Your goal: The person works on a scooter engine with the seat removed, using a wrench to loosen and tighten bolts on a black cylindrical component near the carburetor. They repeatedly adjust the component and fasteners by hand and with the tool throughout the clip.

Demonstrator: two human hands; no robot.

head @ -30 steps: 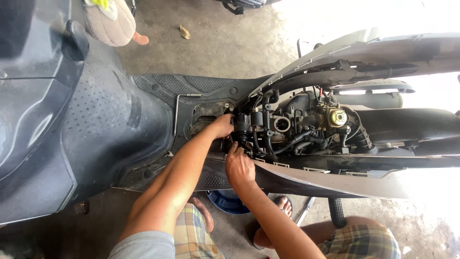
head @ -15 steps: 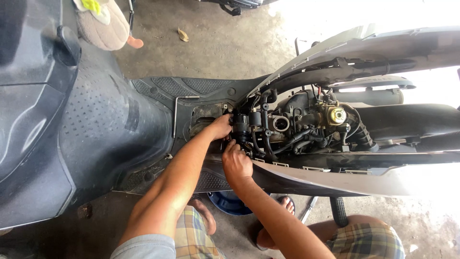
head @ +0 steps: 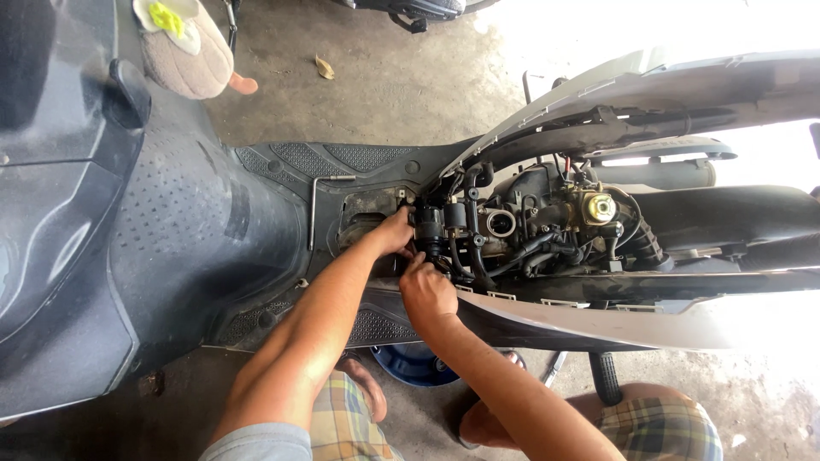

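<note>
- Right now the left hand (head: 395,232) is reaching into the opened middle of a dark grey scooter (head: 171,230), its fingers curling closed around a small black part (head: 430,224) at the front of the exposed engine (head: 530,226).
- The right hand (head: 427,290) is sitting just below and beside the left one, its fingertips pressing in at the underside of the same black part; the fingers are bent, but whether they are gripping anything I cannot tell, since they are hiding behind the wiring.
- The black part is standing at the left edge of the engine bay, touching a cluster of black hoses (head: 478,256) and lying just left of a round metal opening (head: 500,224).
- A brass-coloured cap (head: 598,207) is showing further right on the engine, well apart from both hands.
- A light grey side panel (head: 598,320) is running under the engine, and the right forearm is crossing over it.
- The textured footboard (head: 282,158) is stretching away to the left of the opening.
- A blue round container (head: 410,363) is lying on the concrete floor (head: 384,85) beneath the scooter, between the person's knees in checked shorts (head: 342,418).
- Another person's foot (head: 243,84) is resting on the floor at the upper left.
</note>
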